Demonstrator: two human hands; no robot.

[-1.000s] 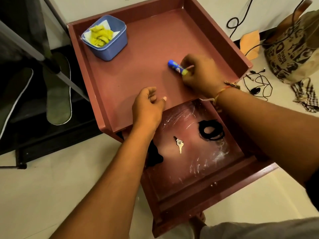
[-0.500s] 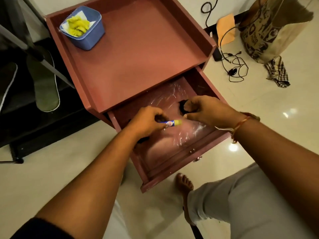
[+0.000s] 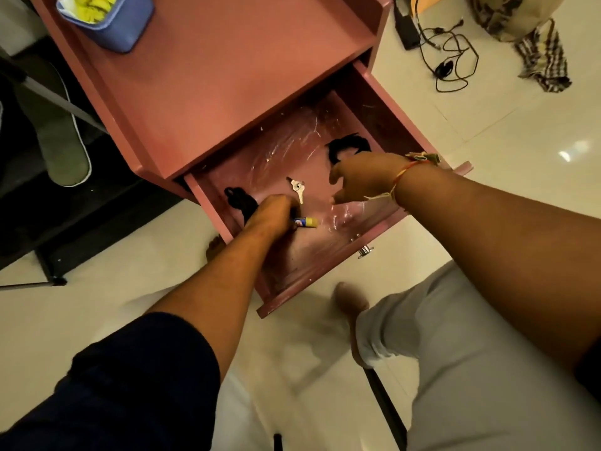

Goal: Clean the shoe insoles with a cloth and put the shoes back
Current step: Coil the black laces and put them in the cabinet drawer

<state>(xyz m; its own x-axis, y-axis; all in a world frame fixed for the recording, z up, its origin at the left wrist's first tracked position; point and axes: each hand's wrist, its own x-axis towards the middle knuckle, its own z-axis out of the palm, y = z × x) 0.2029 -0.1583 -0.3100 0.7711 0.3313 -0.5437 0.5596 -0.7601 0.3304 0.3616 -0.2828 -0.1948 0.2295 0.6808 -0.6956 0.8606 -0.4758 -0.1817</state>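
Note:
My left hand (image 3: 271, 214) is down inside the open drawer (image 3: 328, 255) of a pinkish-red cabinet, gripping a small blue tube with a yellow cap (image 3: 305, 222) that pokes out to the right. My right hand (image 3: 361, 180) hovers over the drawer's right side with its fingers loosely spread, holding nothing. A grey-green insole (image 3: 61, 138) lies on a dark rack at the left. A blue tub (image 3: 110, 21) holding a yellow cloth (image 3: 92, 4) stands on the cabinet top (image 3: 227, 76).
In the drawer lie two keys (image 3: 297, 188), a black band (image 3: 346, 146) at the right and a black cord (image 3: 239, 200) at the left. On the floor at the right are black cables (image 3: 448, 56), a checked cloth (image 3: 543, 63) and a patterned bag (image 3: 507, 14).
The tube went from the cabinet top, in my right hand, to my left hand and down into the drawer. My right hand has let go and opened above the black band.

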